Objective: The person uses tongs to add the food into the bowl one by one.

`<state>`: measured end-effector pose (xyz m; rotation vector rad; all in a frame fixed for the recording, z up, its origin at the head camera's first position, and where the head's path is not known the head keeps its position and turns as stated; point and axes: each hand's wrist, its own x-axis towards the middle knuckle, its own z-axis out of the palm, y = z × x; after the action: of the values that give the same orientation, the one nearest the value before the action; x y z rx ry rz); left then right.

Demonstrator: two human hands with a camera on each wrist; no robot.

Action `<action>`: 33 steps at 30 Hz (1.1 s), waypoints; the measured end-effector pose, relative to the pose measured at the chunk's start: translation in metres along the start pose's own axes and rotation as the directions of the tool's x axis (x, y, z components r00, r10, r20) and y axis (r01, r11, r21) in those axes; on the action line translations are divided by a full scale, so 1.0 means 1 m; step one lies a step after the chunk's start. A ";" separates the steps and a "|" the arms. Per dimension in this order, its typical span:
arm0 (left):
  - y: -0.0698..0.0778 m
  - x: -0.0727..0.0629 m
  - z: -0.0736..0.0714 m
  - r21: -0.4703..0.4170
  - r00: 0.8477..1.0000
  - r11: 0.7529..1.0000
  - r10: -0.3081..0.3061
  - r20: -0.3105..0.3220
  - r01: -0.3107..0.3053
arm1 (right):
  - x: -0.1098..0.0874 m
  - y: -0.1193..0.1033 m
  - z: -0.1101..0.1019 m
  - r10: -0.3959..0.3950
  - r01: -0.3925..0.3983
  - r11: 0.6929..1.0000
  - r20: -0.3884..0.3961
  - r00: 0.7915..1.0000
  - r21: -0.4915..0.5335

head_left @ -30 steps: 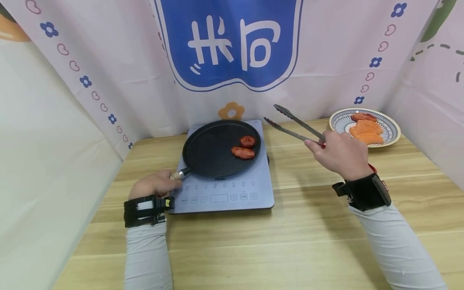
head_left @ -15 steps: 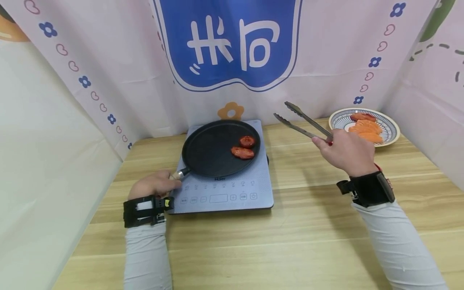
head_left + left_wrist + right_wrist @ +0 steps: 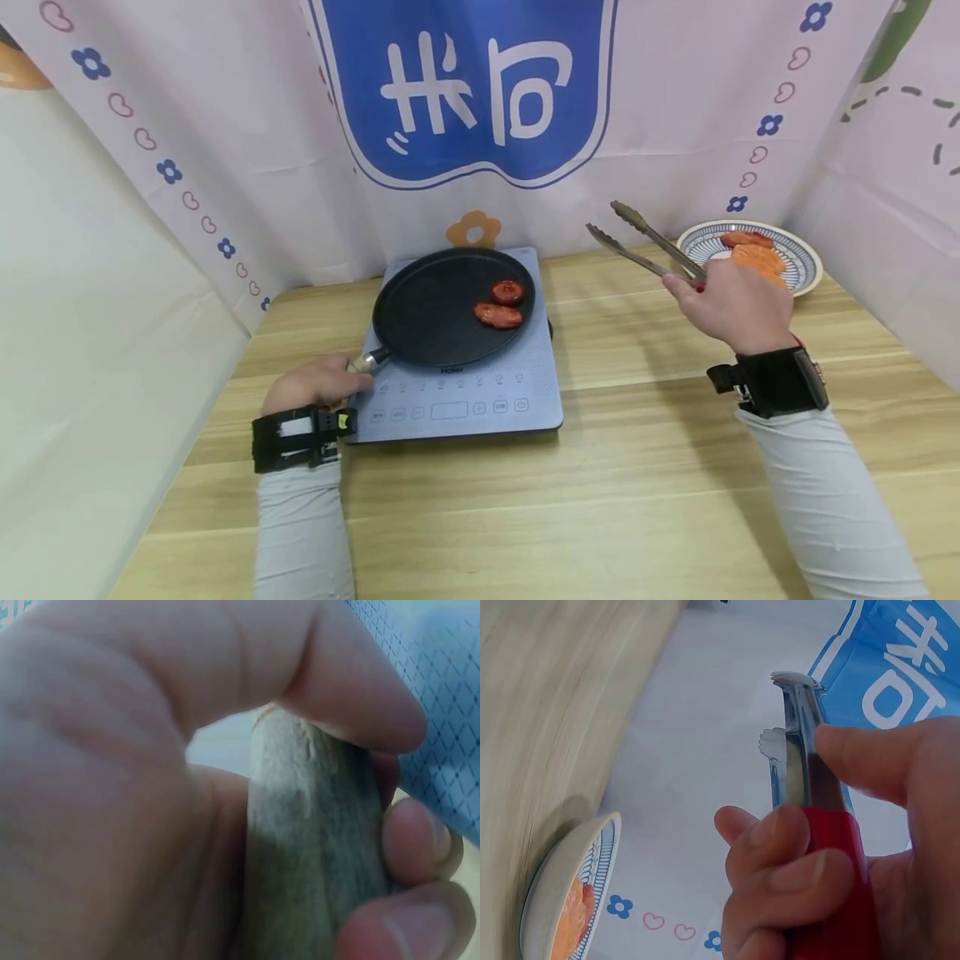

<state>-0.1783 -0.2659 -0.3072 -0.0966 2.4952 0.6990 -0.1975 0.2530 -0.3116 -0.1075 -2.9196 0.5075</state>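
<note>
My left hand (image 3: 318, 382) grips the wooden handle (image 3: 307, 840) of a flat black frying pan (image 3: 435, 308), fingers and thumb curled round it. Two reddish-brown pieces of food, a round one (image 3: 507, 292) and a longer one (image 3: 498, 316), lie at the pan's right side. In my right hand (image 3: 738, 307) is a pair of metal tongs (image 3: 645, 242) with red grips (image 3: 836, 885). Their tips are spread apart, hold nothing and point up and left, above the table. Just behind that hand stands a patterned plate (image 3: 693, 242) with orange slices (image 3: 759, 260) and a reddish piece (image 3: 746, 239).
Under the pan is a grey-blue induction cooker (image 3: 457, 421) with touch controls along its front. Wood-grain table (image 3: 600, 500) surrounds it. A printed cloth (image 3: 660, 108) hangs right behind, and pale walls close in both sides.
My right hand has moved right and slightly back with the tongs, toward the plate, and now overlaps its front. The left hand stays on the handle, and the pan and food keep their places.
</note>
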 end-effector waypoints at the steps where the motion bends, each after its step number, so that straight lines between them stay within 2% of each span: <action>1: 0.000 0.000 0.000 0.005 1.000 1.000 0.002 -0.001 -0.002 | 0.000 0.001 -0.001 0.005 -0.005 1.000 0.000 1.000 0.001; 22: -0.001 0.002 0.000 0.007 1.000 1.000 0.002 0.002 -0.002 | 0.006 0.022 0.000 0.041 -0.041 0.999 0.002 0.999 0.014; 33: -0.002 0.003 0.001 -0.002 1.000 1.000 -0.006 0.000 0.006 | 0.009 0.033 0.003 0.101 -0.101 0.995 0.037 0.994 -0.014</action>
<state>-0.1801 -0.2675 -0.3105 -0.1055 2.4934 0.6995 -0.2054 0.2836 -0.3236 -0.2508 -2.9658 0.5123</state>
